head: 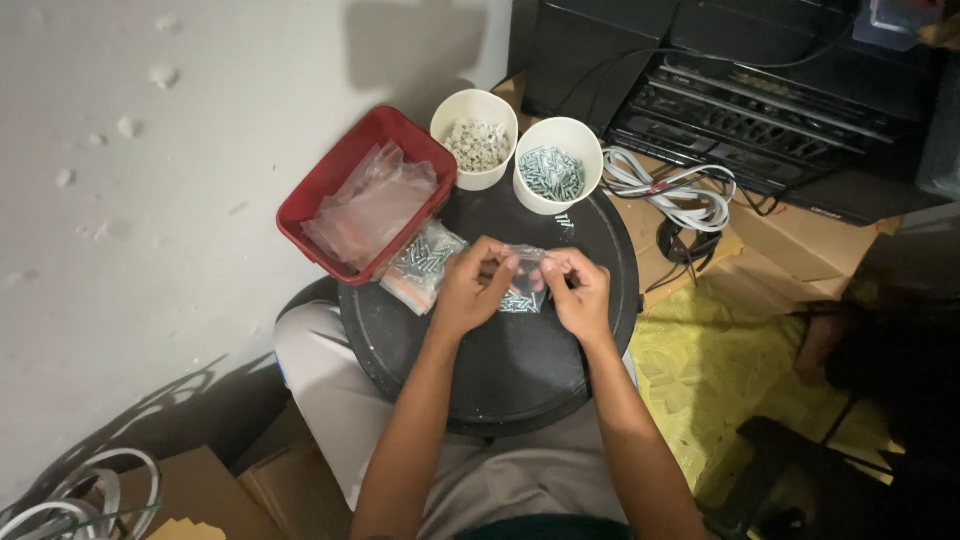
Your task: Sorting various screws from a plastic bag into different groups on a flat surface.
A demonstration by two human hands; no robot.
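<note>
On a round black tray (520, 380) near its far edge, the left hand (468, 292) and right hand (580, 295) pinch a small clear bag of screws (522, 285) between them, its top edge stretched from hand to hand.

bare round tray (500, 370) near hands, red bin (340, 175), cups (520, 160) crowd far edge

clear glossy plastic bag (522, 285) of shiny metal screws; matt black round tray (500, 360); glossy red plastic bin (330, 180).
</note>
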